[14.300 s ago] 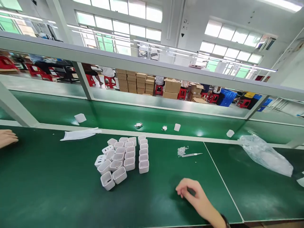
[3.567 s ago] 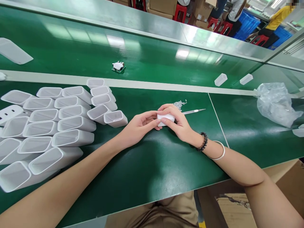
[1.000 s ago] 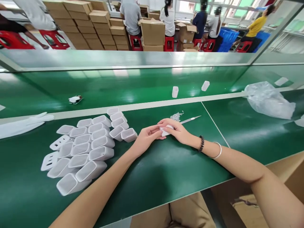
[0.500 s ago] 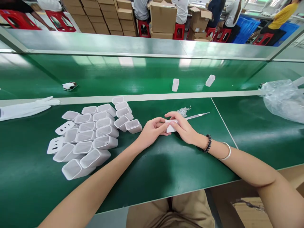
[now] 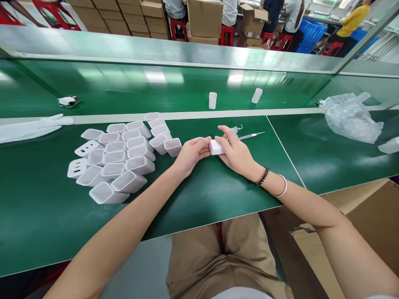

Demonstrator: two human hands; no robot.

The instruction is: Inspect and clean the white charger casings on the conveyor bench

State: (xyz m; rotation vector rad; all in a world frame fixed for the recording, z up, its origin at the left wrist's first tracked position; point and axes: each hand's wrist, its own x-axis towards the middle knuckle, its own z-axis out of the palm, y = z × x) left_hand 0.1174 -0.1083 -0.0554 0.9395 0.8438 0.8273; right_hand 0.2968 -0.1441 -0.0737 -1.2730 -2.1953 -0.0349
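Note:
A small white plastic charger housing [image 5: 215, 147] is held between my two hands above the green bench. My left hand [image 5: 191, 155] has its thumb and fingers closed at the left end of the housing. My right hand [image 5: 238, 153] grips the other end, its index finger raised and bent over it. Just beyond the right hand lie a slim pointed blade-like tool [image 5: 252, 136] and a small heap of clear bits [image 5: 236, 130], partly covered by the fingers. To the left stand several similar white housings [image 5: 115, 157] in rows, most with open ends upward; two show slotted faces.
A white glove [image 5: 34, 128] lies at the far left, with a small white-and-dark part [image 5: 69, 101] behind it. Two housings [image 5: 212, 101] stand at the back. A clear plastic bag [image 5: 350, 116] lies at right. Cardboard boxes [image 5: 370, 220] are below the bench edge; people sit beyond.
The view has tilted and shifted. The housing has turned in my hands so a longer side shows, and my right index finger has lifted. My left fingers have moved to its left end.

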